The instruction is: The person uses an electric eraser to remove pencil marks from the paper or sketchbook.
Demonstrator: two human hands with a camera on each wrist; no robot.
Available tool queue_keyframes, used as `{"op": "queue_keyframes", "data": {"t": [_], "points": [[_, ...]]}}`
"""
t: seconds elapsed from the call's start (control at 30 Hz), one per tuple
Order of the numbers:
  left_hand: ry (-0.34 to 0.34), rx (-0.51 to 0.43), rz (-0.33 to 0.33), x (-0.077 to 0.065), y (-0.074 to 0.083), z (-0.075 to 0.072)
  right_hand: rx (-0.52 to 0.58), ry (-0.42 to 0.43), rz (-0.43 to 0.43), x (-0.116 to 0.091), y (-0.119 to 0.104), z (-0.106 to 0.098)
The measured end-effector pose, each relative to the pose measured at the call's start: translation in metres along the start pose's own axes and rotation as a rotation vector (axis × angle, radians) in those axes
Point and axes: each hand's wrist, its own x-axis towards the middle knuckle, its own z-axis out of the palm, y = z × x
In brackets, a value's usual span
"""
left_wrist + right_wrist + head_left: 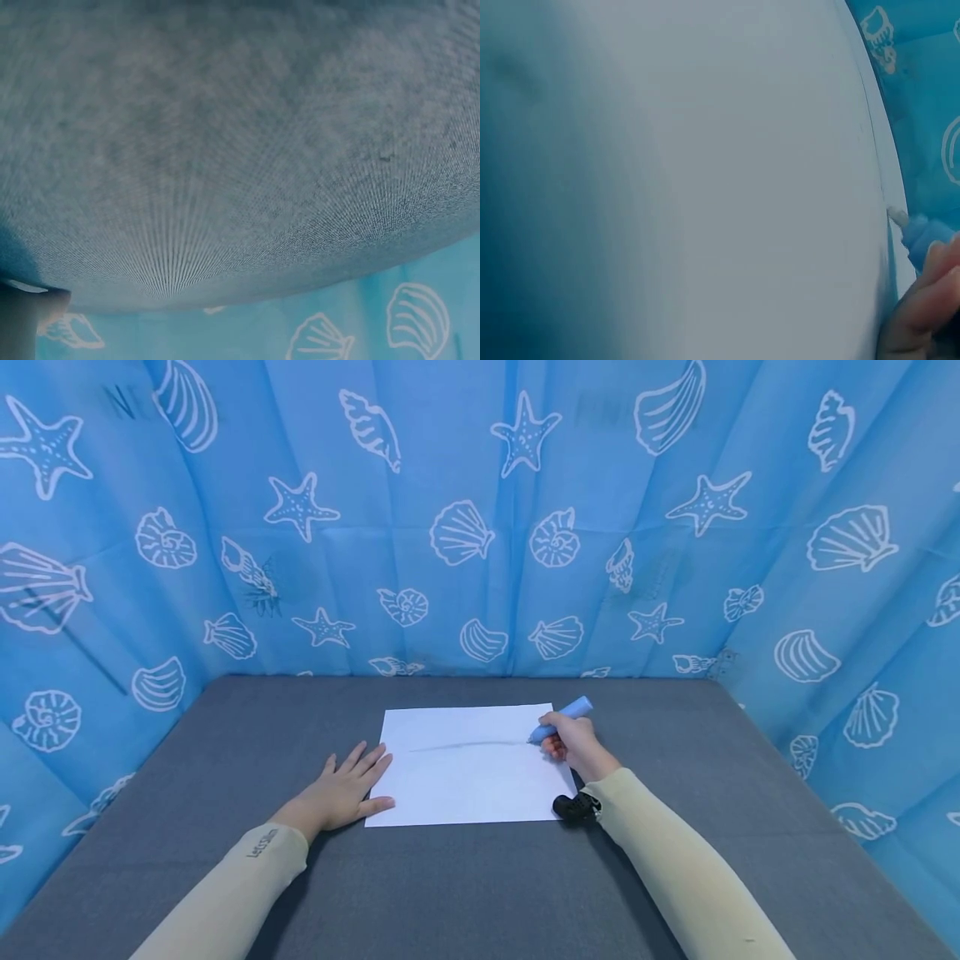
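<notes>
A white sheet of paper [465, 789] lies on the grey table, with a thin, faintly curved line [465, 744] running across its upper half. My right hand [573, 745] grips a thick light-blue marker [572, 708] near the sheet's right edge. In the right wrist view the pale tip of the marker [922, 238] meets the paper at the line's end, with the fingers [930, 304] curled round the barrel. My left hand [343, 789] rests with spread fingers on the left edge of the sheet. Only a sliver of that hand shows in the left wrist view.
Grey cloth covers the table [480, 893]. Behind and along both sides hangs a blue curtain [420, 568] with white shells and starfish. A black wrist camera [574, 807] sits under the right cuff, over the paper's lower right corner.
</notes>
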Motion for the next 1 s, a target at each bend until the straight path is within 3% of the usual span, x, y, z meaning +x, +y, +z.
{"op": "queue_keyframes", "data": {"t": [1.0], "points": [[0.009,-0.008,0.008,-0.0019,0.0012,-0.0012,-0.018,0.034,-0.006,-0.0018,-0.0006,0.0024]]}}
